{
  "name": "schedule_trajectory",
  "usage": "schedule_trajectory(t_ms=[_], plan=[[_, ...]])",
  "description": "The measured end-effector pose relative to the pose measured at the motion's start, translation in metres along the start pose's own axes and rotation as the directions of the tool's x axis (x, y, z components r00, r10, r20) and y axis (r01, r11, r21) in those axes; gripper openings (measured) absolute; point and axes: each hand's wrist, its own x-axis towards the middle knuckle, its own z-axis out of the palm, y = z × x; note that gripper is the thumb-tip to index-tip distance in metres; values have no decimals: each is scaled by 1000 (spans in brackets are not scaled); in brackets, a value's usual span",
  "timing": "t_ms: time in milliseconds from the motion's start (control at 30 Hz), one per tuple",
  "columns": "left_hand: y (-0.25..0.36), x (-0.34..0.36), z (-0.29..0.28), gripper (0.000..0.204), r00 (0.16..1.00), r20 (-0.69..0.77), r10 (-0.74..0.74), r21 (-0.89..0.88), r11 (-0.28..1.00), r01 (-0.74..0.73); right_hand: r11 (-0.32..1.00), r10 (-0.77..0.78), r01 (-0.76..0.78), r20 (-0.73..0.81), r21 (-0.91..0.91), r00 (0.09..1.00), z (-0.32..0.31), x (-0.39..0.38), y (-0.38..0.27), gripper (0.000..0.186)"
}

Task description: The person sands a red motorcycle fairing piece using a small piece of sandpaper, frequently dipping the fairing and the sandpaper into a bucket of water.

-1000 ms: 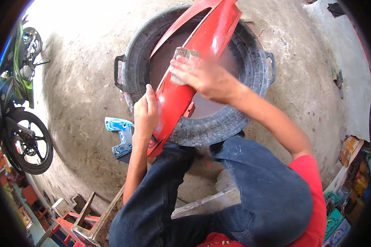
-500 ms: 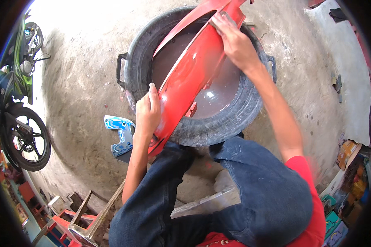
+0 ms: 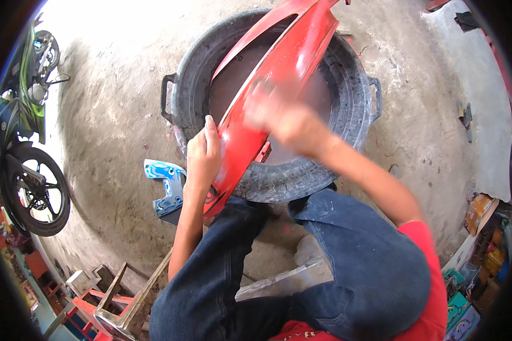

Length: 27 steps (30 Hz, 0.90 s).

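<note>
A long, glossy red motorcycle body panel [image 3: 301, 51] lies slantwise over a round black tub [image 3: 358, 136] of murky water [image 3: 290, 150]. Its near end comes down by my left knee. My left hand [image 3: 203, 150] is closed on the panel's left edge, thumb lying along the top. My right hand [image 3: 284, 119] is on or just over the panel's middle, its fingers smeared by motion. Under them is what looks like a small piece of sandpaper, clearer in the earlier picture as a flat grey-brown edge; now it is blurred.
A blue-and-white patterned panel [image 3: 168, 187] lies on the concrete floor [image 3: 119, 131] left of the tub. Motorcycles stand at the far left, one showing its black wheel [image 3: 37, 190]. A red-and-wood frame [image 3: 114, 307] is at lower left; assorted clutter [image 3: 483, 267] lines the right.
My right hand has come down along the panel from its far end to its middle, toward me and to the left. My left hand and the panel have stayed in place.
</note>
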Motion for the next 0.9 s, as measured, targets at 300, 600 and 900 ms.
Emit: schedule_trajectory(t_ms=[300,600,900], plan=[[10,4,-3,30,994,18,-111,-21,994,112,967,202,-217,-119,-132,972,-4,4,34,39],[15,3,-1,43,996,-69,-53,-12,999,52,962,238,-254,-148,-101,960,-2,5,52,43],[20,4,-1,48,993,-104,-54,-61,997,47,997,-48,47,-4,-68,999,-3,11,28,36]])
